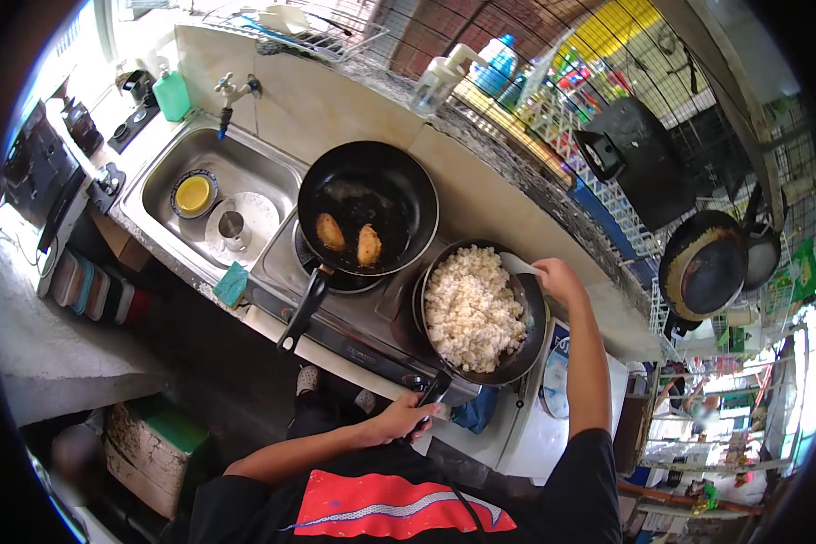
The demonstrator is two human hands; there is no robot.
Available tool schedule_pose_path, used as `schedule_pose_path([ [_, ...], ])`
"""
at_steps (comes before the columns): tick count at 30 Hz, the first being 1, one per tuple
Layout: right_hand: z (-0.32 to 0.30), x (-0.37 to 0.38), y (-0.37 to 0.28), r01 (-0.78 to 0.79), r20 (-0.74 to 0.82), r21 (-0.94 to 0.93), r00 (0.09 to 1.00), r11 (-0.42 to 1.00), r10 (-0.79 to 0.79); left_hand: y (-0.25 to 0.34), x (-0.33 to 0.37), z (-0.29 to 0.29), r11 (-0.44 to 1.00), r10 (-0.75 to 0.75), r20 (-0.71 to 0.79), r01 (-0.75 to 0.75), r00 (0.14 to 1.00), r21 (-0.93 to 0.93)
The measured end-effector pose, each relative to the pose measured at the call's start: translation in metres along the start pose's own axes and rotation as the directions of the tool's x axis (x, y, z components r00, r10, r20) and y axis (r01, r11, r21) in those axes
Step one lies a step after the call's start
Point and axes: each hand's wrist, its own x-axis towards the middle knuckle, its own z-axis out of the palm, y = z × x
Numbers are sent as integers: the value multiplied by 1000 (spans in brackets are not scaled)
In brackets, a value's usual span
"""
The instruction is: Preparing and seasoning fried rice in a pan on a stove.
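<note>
A dark wok [537, 337] heaped with white rice [474, 308] sits on the right side of the stove. My left hand [401, 419] is closed round its black handle [436, 389], at the front edge of the stove. At the wok's far right rim, my right hand [560, 279] grips a pale flat utensil [517, 264], probably a rice paddle; its tip lies against the rice. On the left burner stands a black frying pan [363, 192] with two browned pieces of food [368, 245] in it; its handle [306, 306] points toward me, untouched.
Left of the stove is a steel sink [145, 195] holding a yellow-filled bowl [194, 193], a plate and a metal cup [232, 228]. A teal cloth [232, 284] lies by the sink's front edge. Blackened pans [704, 263] hang at the right. A tiled wall [335, 109] rises behind.
</note>
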Motion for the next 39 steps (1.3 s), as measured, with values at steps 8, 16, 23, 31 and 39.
schedule_pose_path([
  [8, 31, 60, -63, 366, 400, 151, 827, 918, -395, -4, 0, 6, 998, 54, -29, -53, 998, 28],
  [16, 36, -66, -65, 475, 234, -231, 874, 849, -426, -4, -4, 7, 993, 99, -119, -90, 988, 79],
  [23, 28, -122, -35, 288, 22, -52, 958, 956, -287, 1, -4, 7, 992, 56, -127, -40, 990, 124],
  [31, -2, -39, 38, -43, -34, -132, 999, 990, 39, 7, -9, 9, 992, 31, -107, -17, 994, 124],
  [39, 48, 34, -24, 282, 386, 292, 839, 914, -383, -6, -2, 7, 992, 84, -99, -74, 992, 102],
])
